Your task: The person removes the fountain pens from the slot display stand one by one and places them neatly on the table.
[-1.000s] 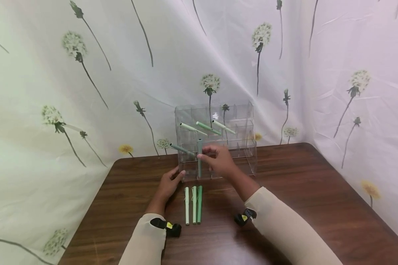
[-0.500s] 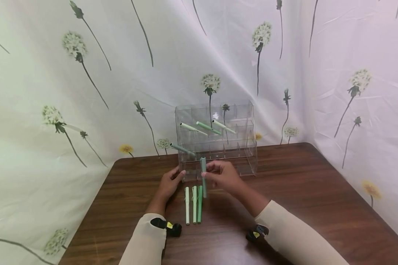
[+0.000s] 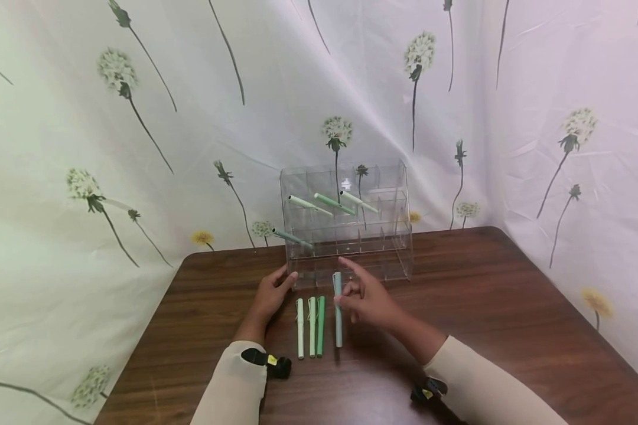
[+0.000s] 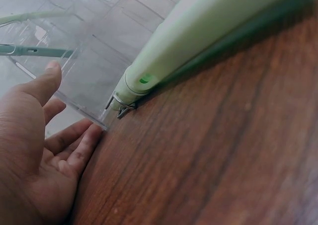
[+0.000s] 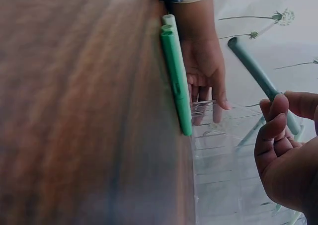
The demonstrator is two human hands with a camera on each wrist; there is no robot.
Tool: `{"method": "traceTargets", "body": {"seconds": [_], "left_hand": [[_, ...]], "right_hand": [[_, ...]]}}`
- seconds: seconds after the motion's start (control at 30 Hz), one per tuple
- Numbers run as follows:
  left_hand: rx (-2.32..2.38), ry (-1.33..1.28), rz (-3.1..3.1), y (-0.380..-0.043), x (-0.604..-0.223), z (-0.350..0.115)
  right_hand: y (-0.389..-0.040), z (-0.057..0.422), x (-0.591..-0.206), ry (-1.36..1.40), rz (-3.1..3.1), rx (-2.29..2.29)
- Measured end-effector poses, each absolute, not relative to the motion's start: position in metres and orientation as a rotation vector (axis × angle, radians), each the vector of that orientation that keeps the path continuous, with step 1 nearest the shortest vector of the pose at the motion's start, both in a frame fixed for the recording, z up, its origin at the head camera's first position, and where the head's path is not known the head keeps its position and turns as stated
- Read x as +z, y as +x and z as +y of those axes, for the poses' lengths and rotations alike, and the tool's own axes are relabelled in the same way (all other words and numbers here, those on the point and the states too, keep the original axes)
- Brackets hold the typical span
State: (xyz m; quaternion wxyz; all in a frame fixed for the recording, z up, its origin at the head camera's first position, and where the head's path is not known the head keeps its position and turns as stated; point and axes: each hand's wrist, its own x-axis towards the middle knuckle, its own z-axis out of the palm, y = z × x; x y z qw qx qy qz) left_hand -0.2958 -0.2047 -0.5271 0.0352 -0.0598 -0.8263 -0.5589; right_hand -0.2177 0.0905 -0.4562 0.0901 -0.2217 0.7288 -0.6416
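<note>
My right hand (image 3: 369, 301) pinches a blue-green pen (image 3: 338, 319) between thumb and fingers, its index finger pointing forward. The pen stands nearly lengthwise in the head view, to the right of three pens lying side by side on the table: a pale one (image 3: 300, 330), a light green one (image 3: 312, 330) and a green one (image 3: 321, 330). At the left, my left hand (image 3: 271, 293) holds the lower left corner of a clear tiered pen organizer (image 3: 372, 251), thumb at its front edge and fingertips at its bottom corner (image 4: 103, 126).
Two pale green pens, one a cream-green pen (image 3: 358, 202), and a green pen (image 3: 334, 204) lean in the organizer's upper tier. A blue-green pen (image 3: 292, 238) leans in a lower left slot. The brown wooden table (image 3: 457, 295) meets a flower-print curtain (image 3: 191, 147) behind.
My right hand has drawn the blue-green pen away from the organizer's front, toward me and slightly right, and its index finger has straightened. The left hand stays at the organizer.
</note>
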Motion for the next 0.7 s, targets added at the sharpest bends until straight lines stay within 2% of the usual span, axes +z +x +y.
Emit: {"method": "traceTargets", "body": {"seconds": [0.27, 0.7], "left_hand": [[-1.714, -0.169, -2.552, -0.295, -0.524, -0.206], [-1.731, -0.171, -2.558, -0.293, -0.524, -0.204]], "right_hand": [[-0.218, 0.094, -0.47, -0.651, 2.207, -1.848], [-0.237, 0.088, -0.492, -0.555, 2.133, -1.817]]}}
